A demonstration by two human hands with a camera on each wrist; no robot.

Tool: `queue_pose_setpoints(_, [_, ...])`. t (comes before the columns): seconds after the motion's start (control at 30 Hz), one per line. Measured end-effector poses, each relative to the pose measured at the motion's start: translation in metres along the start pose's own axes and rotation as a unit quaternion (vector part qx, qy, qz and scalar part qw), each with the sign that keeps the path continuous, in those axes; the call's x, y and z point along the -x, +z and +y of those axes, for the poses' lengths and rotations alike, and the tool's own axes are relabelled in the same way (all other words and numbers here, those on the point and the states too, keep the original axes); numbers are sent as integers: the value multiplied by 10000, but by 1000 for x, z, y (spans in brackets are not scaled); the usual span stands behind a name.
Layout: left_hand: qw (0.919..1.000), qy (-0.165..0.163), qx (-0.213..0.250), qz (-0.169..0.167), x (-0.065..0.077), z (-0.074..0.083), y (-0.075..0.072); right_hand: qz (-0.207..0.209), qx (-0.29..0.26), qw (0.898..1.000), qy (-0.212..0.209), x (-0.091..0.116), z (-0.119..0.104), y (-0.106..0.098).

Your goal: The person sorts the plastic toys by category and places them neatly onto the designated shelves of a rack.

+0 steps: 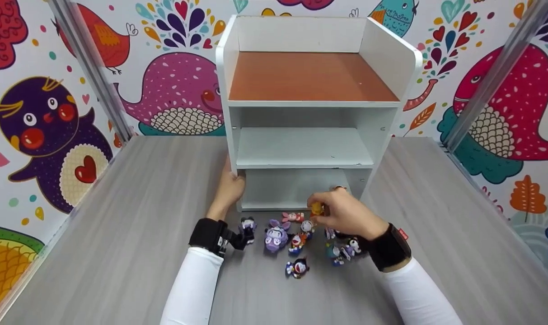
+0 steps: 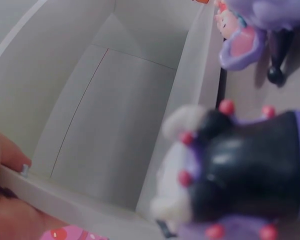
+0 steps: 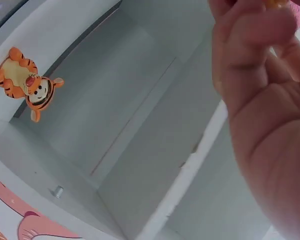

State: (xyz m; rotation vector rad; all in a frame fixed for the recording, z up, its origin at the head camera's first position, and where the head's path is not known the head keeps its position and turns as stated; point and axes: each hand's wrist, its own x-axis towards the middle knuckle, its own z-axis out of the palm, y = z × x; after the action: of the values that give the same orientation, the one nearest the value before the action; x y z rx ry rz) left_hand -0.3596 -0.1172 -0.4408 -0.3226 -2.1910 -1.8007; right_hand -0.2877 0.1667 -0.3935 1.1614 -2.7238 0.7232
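My left hand [image 1: 231, 186] grips the left side panel of a white shelf unit [image 1: 314, 104], low down near its front edge. With thumb and fingers, my right hand [image 1: 349, 213] pinches a small yellow-orange figure [image 1: 317, 208] in front of the bottom compartment; most of it is hidden. An orange tiger figure [image 3: 26, 80] is at the front edge of the bottom board, mostly behind my right hand in the head view. Beside my left wrist is a black and purple figure [image 1: 247, 229]. A purple-eared figure [image 1: 276, 237] stands to the right of it.
More small figures lie on the grey floor before the unit: a pink one [image 1: 292, 217], a red and blue one [image 1: 297, 243], a black-hatted one [image 1: 297, 268] and a black and white one [image 1: 351, 247]. Brightly patterned walls [image 1: 174, 90] enclose the back and sides.
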Motion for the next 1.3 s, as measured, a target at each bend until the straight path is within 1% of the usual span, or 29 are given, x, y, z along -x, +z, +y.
queue_pose_setpoints(0.2, [10000,60,-59,35,-1,-1,-1,92,-115,9992,372,-13,12,5])
queue_pose_setpoints(0.4, [10000,0,-55,44,-1,0,-1,214,-261,9954,900,-23,22,12])
queue_pose_setpoints(0.53, [10000,-34,-40,45,-2,1,-1,238,-227,9926,1169,-28,27,14])
queue_pose_setpoints(0.77, [10000,-46,72,30,-1,-1,-1,106,101,9919,1262,-34,32,12])
queue_pose_setpoints(0.9, [9999,-75,85,60,-1,-1,-1,31,179,9896,1430,-38,35,13])
queue_pose_setpoints(1.03, [9999,-148,-19,80,0,-2,-1,65,315,9872,1559,-42,39,15])
queue_pose_setpoints(1.3, [10000,-18,-51,82,-1,-1,-1,210,693,9842,1613,-45,46,14])
